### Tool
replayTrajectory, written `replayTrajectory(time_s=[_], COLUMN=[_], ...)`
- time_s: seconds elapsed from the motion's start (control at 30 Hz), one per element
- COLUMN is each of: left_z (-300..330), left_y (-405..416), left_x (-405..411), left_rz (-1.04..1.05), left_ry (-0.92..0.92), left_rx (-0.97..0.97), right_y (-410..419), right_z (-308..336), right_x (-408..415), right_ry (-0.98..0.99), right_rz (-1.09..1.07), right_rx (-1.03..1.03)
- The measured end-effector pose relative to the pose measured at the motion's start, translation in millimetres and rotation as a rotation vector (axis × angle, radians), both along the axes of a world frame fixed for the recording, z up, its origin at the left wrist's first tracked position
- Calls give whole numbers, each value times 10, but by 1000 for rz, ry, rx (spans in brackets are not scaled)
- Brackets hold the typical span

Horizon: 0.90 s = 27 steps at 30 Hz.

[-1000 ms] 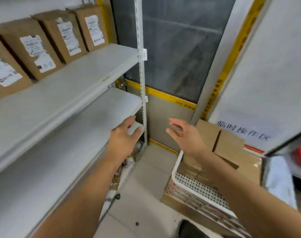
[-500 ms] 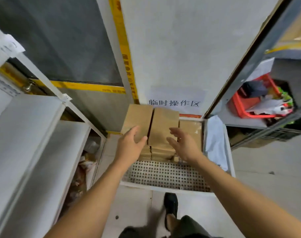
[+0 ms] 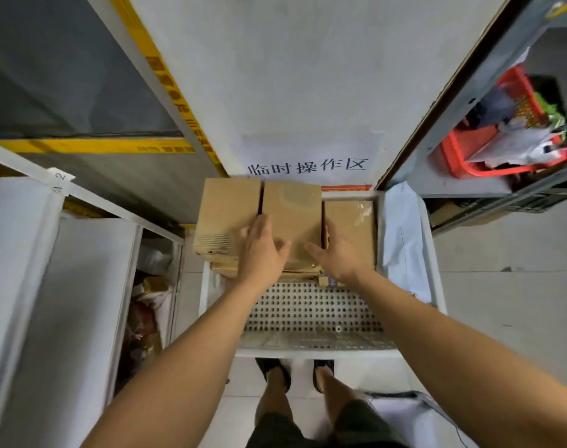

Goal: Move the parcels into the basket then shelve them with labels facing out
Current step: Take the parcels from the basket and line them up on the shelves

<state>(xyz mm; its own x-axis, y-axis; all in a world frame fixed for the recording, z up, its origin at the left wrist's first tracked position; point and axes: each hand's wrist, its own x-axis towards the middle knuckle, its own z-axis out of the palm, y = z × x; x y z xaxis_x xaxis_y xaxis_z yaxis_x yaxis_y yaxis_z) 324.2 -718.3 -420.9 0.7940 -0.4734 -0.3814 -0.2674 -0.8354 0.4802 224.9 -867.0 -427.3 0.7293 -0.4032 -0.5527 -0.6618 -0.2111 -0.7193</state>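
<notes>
A white perforated basket (image 3: 311,341) stands on the floor in front of me, with brown cardboard parcels packed at its far end. The middle parcel (image 3: 295,205) stands highest, a left parcel (image 3: 225,211) beside it and a lower right parcel (image 3: 351,224) next to a pale blue-white bag (image 3: 401,237). My left hand (image 3: 262,250) lies with straight fingers against the middle parcel's left side. On that parcel's right side is my right hand (image 3: 337,253), fingers extended. No labels show on the parcel tops.
White shelves (image 3: 17,253) run along the left, with clutter low beside them (image 3: 146,302). A grey wall with a sign (image 3: 308,164) rises behind the basket. A red crate (image 3: 469,156) sits on a rack at the right. My feet (image 3: 295,373) stand at the basket's near rim.
My view swung from the left shelves with labelled parcels down to the basket. Both hands dropped and closed in on the middle parcel, one on each side.
</notes>
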Motion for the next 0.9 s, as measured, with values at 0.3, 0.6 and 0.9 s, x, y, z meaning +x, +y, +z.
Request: replayTrajectory(time_s=[0.3, 0.6, 0.9], left_z=[-35, 482, 1175], left_y=[-31, 164, 647], left_x=[-61, -241, -379], left_rz=[149, 157, 197], left_ry=[85, 98, 106], left_rx=[-171, -568, -656], right_y=[115, 149, 450], right_z=[-113, 451, 1022], right_x=[-11, -333, -558], right_ry=[-99, -328, -529], right_rz=[-180, -400, -433], right_rx=[202, 383, 494])
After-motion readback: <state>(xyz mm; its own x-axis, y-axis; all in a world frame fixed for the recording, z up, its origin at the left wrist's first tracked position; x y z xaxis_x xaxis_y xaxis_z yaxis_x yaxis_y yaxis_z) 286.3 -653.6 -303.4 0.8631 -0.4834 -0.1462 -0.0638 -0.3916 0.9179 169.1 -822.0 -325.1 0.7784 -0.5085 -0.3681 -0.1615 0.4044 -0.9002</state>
